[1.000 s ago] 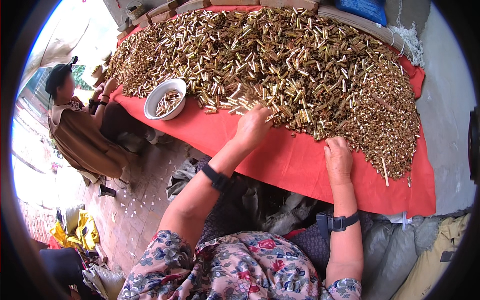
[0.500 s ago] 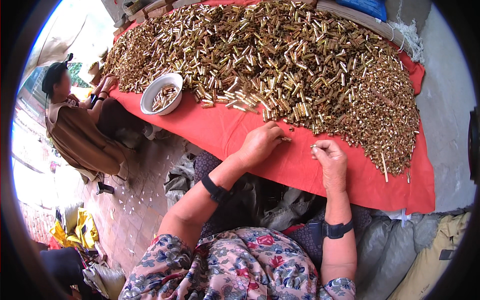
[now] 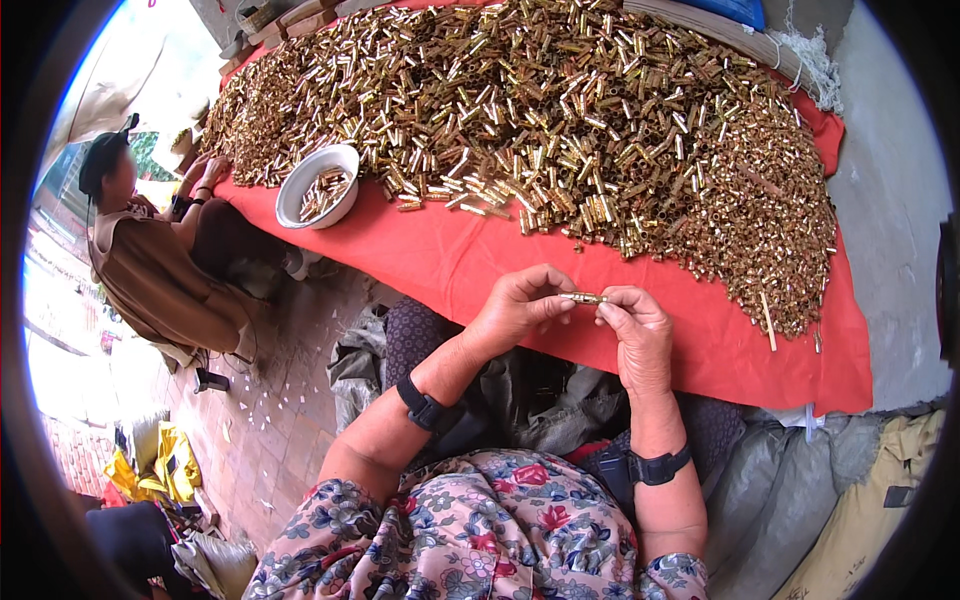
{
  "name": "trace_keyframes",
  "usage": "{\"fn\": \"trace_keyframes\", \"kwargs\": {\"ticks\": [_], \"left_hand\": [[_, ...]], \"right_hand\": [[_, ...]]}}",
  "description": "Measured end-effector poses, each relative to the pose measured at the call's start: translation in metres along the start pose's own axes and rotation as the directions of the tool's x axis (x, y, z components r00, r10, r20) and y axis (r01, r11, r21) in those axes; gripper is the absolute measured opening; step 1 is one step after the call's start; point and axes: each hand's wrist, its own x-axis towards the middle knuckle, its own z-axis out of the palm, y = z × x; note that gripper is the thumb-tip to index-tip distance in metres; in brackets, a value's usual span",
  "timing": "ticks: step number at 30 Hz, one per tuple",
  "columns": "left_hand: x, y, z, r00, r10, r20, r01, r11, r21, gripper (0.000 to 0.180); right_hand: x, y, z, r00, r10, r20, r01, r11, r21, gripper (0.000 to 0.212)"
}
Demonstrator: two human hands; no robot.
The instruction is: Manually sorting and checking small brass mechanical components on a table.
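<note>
Over the red cloth, close to its near edge, my two hands meet at a slim gold-coloured metal tube (image 3: 582, 297). My left hand (image 3: 522, 308) pinches its left end between thumb and fingers. At the other end my right hand (image 3: 640, 328) pinches too, with fingertips closed. Whether this is one piece or two joined end to end is too small to tell. Beyond my hands lies a large heap of gold-coloured tubes (image 3: 480, 110). Much smaller gold pieces (image 3: 765, 215) are spread at the heap's right side.
A white bowl (image 3: 346, 207) with several tubes inside stands on the red cloth (image 3: 420, 250) to the left. Past it, a person in a brown top (image 3: 160, 270) sits with hands at the heap's left end. A thin pale stick (image 3: 768, 320) lies by the small pieces.
My hands were apart, each with a small piece. They have come together, the left moving slightly nearer to me, and the tube now spans both sets of fingertips.
</note>
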Motion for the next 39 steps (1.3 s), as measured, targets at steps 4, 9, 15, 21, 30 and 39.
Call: {"fn": "trace_keyframes", "kwargs": {"ticks": [4,9,15,21,30,39], "left_hand": [[0.001,-0.004,0.003,1.0,-0.007,-0.002,0.007,0.97,-0.244,0.01],[0.002,-0.005,0.016,0.998,0.031,-0.059,-0.046,0.966,-0.256,0.009],[0.02,-0.025,0.028,0.961,0.276,0.023,-0.239,0.785,0.571,0.012],[0.024,-0.013,0.052,0.943,0.179,0.279,-0.321,0.282,0.904,0.019],[0.06,-0.009,-0.039,0.792,0.559,-0.248,-0.067,0.483,0.873,0.014],[0.088,-0.005,-0.071,0.971,0.171,-0.164,0.097,0.344,0.934,0.022]], "right_hand": [[-0.003,0.001,0.002,1.0,-0.001,-0.016,0.002,1.0,0.028,0.011],[-0.004,0.006,-0.002,0.953,-0.294,0.068,0.299,0.883,-0.363,0.006],[0.003,0.014,-0.026,0.954,-0.231,0.189,0.283,0.497,-0.82,0.01],[0.02,-0.02,-0.04,0.943,-0.298,0.151,0.244,0.306,-0.92,0.015],[0.053,-0.012,-0.058,0.91,-0.355,0.215,0.179,-0.133,-0.975,0.034],[0.053,-0.002,-0.059,0.857,-0.426,0.289,0.289,-0.067,-0.955,0.019]]}}
